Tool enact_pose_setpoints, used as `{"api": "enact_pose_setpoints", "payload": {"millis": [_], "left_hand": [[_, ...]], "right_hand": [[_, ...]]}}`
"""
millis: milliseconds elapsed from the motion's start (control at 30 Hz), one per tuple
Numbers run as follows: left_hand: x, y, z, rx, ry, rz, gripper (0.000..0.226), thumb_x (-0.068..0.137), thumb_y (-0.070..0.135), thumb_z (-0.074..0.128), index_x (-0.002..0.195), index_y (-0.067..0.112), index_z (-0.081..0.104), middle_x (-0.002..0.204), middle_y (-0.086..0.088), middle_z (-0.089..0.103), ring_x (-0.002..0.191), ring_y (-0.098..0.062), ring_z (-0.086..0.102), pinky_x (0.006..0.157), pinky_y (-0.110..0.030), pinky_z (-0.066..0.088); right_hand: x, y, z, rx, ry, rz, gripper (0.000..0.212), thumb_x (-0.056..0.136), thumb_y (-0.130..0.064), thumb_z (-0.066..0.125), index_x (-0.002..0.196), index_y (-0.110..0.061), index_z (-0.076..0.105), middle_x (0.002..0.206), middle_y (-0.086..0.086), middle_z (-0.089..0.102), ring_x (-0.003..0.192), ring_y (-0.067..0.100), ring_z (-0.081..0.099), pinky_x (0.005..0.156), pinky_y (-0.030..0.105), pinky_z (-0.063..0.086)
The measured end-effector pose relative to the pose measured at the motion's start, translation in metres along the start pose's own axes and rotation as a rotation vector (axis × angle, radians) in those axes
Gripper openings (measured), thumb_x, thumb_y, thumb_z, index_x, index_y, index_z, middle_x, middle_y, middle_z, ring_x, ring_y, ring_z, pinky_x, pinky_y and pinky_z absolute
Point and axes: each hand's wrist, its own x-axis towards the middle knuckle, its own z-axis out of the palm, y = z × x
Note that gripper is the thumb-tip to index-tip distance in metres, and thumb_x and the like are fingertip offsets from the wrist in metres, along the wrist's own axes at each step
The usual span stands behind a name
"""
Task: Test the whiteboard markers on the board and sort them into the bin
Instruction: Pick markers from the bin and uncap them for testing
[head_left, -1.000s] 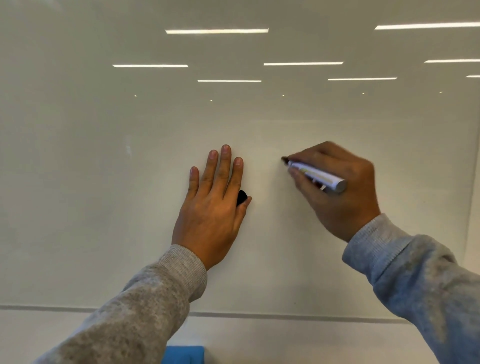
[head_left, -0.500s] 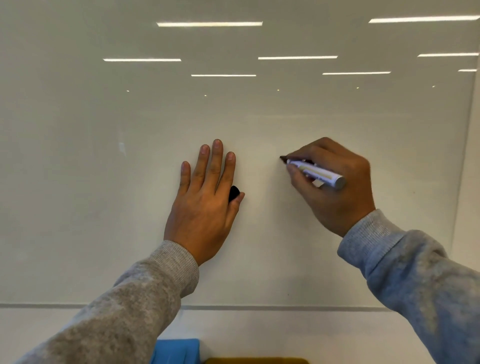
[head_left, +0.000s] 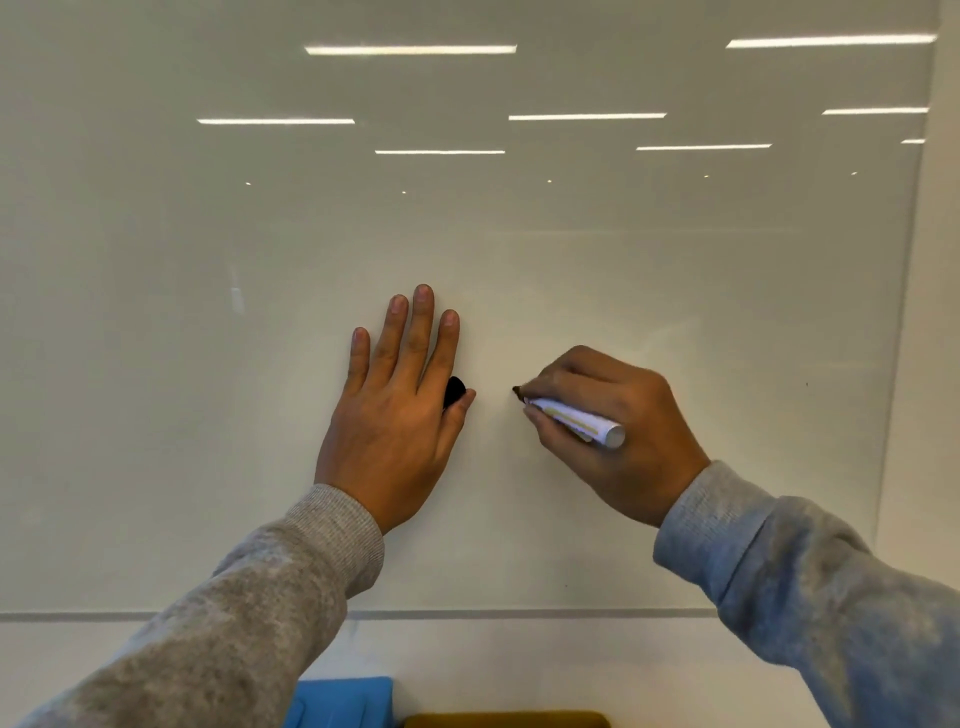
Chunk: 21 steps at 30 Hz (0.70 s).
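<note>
A glossy whiteboard (head_left: 519, 260) fills the view, with no visible ink mark on it. My right hand (head_left: 618, 431) grips a white marker (head_left: 576, 418) with a dark tip, and the tip touches the board. My left hand (head_left: 400, 410) lies flat against the board with fingers spread upward. A black marker cap (head_left: 454, 391) is pinched between its thumb and palm. The two hands are a short gap apart.
The board's lower edge (head_left: 519, 614) runs across the bottom, its right edge (head_left: 904, 312) down the right side. Below the board, a blue bin (head_left: 343, 701) and a yellow bin (head_left: 504, 719) peek in at the bottom edge. Ceiling lights reflect in the board's upper part.
My right hand has dragged the marker tip down and slightly left across the board. The view has tilted down a little, showing more of the bins. My left hand stays flat.
</note>
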Motion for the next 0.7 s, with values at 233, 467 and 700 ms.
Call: {"api": "enact_pose_setpoints", "payload": {"millis": [233,467,700], "left_hand": [[0.000,-0.003,-0.010,-0.055,-0.038,0.004,0.064,0.106,0.047,0.025,0.160,0.017,0.007,0.167,-0.005,-0.005,0.154,-0.022,-0.006,0.124,-0.048,0.014],[-0.011,0.009,-0.026,-0.117,-0.023,-0.020,0.059,0.103,0.049,0.032,0.154,0.019,0.034,0.162,-0.006,0.028,0.148,-0.028,0.027,0.119,-0.045,0.025],[-0.019,0.016,-0.030,-0.070,-0.100,0.017,0.060,0.101,0.052,0.030,0.148,0.017,0.044,0.153,-0.008,0.042,0.137,-0.031,0.043,0.109,-0.046,0.041]], "right_hand": [[0.003,0.007,-0.012,0.015,0.187,0.105,0.008,0.092,-0.010,0.072,0.098,-0.008,0.076,0.093,0.005,0.069,0.081,0.016,0.066,0.072,0.033,0.053],[0.009,0.011,-0.017,0.027,0.245,0.156,0.012,0.091,-0.012,0.074,0.102,-0.008,0.077,0.096,0.004,0.071,0.082,0.015,0.067,0.073,0.032,0.056],[-0.012,0.004,-0.014,-0.004,-0.027,0.081,0.014,0.095,-0.018,0.068,0.103,-0.011,0.076,0.096,0.003,0.068,0.081,0.020,0.066,0.069,0.038,0.057]]}}
